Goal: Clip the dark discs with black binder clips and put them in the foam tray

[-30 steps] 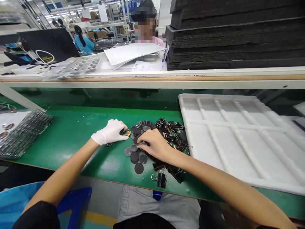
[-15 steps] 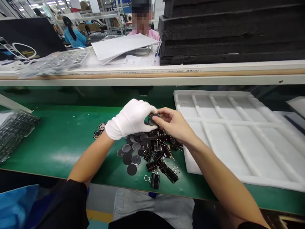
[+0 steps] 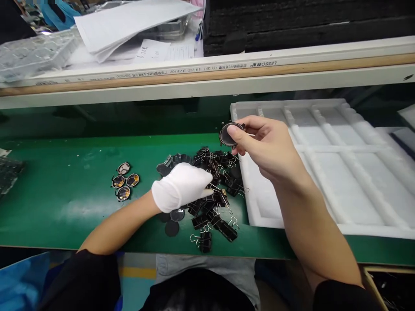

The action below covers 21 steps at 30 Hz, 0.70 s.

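R hand (image 3: 269, 142) pinches round case (image 3: 221, 135) in air near tray (image 3: 327, 172), thumb on disc (image 3: 225, 138); best hold it steady w/ light press; L hand (image 3: 184, 183) is at clips (image 3: 223, 198), can't tell if gripping

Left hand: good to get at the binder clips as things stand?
Likely yes: the left hand is right at the clips, fingers pointing in among them; nothing seems to block it, and the right hand holds its round case clear.
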Each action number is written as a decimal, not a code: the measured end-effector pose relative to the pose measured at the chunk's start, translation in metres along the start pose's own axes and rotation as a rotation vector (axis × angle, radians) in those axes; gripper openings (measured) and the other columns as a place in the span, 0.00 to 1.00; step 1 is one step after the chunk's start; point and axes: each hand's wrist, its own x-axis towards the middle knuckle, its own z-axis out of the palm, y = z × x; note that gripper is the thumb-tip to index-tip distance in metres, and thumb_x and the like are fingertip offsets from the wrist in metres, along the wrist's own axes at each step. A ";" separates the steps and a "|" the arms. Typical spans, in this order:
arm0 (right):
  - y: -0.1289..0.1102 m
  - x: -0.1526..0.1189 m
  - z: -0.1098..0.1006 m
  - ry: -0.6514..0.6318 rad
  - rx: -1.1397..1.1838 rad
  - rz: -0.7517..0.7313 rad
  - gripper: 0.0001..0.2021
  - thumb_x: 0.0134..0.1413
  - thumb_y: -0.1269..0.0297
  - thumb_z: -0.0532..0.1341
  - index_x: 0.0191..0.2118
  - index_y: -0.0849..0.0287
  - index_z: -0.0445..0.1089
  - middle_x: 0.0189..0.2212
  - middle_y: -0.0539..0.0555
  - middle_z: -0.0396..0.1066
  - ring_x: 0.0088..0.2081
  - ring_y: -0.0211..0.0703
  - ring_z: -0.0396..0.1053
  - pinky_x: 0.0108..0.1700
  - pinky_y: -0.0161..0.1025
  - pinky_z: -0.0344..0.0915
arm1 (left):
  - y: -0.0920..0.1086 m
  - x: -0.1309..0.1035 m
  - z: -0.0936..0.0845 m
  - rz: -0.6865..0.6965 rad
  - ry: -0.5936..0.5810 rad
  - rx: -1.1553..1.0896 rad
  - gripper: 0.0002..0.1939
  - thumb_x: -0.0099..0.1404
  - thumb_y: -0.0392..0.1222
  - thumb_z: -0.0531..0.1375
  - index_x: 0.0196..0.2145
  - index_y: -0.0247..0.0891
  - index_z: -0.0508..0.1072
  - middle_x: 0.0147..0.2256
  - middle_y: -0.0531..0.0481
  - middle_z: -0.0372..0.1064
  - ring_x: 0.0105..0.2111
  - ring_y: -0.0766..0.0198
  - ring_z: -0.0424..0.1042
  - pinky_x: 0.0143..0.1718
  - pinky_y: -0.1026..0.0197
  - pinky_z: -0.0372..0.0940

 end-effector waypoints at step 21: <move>0.002 0.005 0.005 -0.214 0.448 0.443 0.19 0.43 0.55 0.79 0.36 0.59 0.75 0.31 0.49 0.76 0.25 0.31 0.73 0.29 0.30 0.71 | -0.011 0.005 0.005 -0.063 -0.050 -0.277 0.26 0.70 0.62 0.55 0.26 0.39 0.75 0.21 0.53 0.66 0.20 0.65 0.60 0.26 0.61 0.46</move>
